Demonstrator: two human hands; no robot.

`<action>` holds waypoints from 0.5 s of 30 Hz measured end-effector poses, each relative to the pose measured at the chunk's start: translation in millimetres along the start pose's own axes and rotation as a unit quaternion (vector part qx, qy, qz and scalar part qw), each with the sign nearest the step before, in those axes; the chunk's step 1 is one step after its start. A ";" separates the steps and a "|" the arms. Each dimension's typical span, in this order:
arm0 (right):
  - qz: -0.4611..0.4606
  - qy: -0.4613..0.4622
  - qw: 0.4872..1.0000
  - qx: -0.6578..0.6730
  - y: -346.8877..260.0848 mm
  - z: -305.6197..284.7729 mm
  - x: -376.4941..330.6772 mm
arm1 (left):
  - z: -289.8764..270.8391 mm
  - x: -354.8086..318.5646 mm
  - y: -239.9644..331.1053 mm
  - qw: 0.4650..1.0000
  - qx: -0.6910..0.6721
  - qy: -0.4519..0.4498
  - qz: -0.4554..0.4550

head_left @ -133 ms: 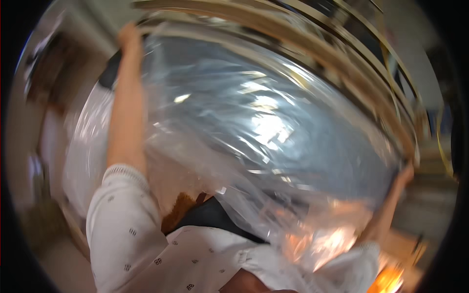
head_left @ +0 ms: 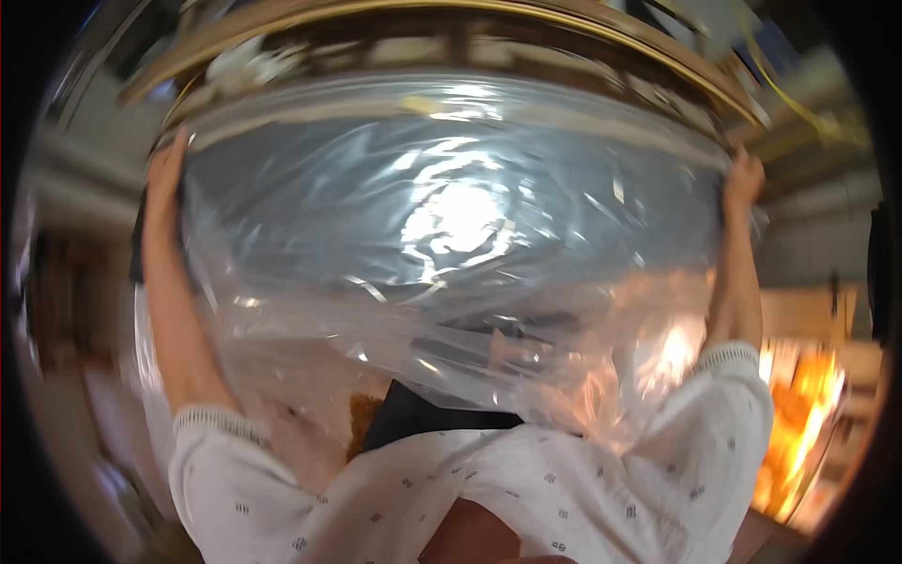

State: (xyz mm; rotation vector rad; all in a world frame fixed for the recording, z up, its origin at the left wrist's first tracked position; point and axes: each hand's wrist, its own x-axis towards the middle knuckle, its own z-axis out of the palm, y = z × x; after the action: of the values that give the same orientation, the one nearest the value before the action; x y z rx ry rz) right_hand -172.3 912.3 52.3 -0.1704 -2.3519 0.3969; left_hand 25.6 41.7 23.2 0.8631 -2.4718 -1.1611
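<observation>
A large, flat grey-blue panel fills the space in front of me, covered by loose, wrinkled clear plastic sheeting. A tan strip runs along its far edge under the plastic. My left hand is closed around the panel's left side near the far corner. On the opposite side my right hand grips the right edge. Both arms are stretched wide apart. The sheeting hangs toward my body and shines brightly at the middle. The panel's underside is hidden, and motion blurs the finger details.
Beyond the panel's far edge runs a long wooden rail, with blurred pale items behind it. A yellow cord hangs at the upper right. Bright orange light glows at the lower right. A brown furry thing shows near my waist.
The panel has swung from a steep slant to nearly level in view. My left hand appears lower and farther left, my right hand higher. Both keep their hold.
</observation>
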 end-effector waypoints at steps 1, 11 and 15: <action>-0.072 0.097 0.988 -0.092 -10.7 -7.6 -11.0 | -21.1 0.1 -19.9 0.996 -0.066 0.000 0.053; -0.235 -0.183 0.954 -0.039 -48.3 -111.8 -148.7 | -221.1 13.3 -126.0 0.854 0.480 0.199 -0.020; -0.197 -0.241 0.945 -0.101 -47.5 -122.0 -162.0 | -72.0 -30.0 5.6 0.781 0.532 0.220 0.242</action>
State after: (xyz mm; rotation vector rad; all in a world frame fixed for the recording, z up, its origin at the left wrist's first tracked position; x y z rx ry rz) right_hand 28.7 858.0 46.1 0.3397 -2.8220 -0.0097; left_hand 81.1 19.7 73.7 0.5172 -2.5345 0.6602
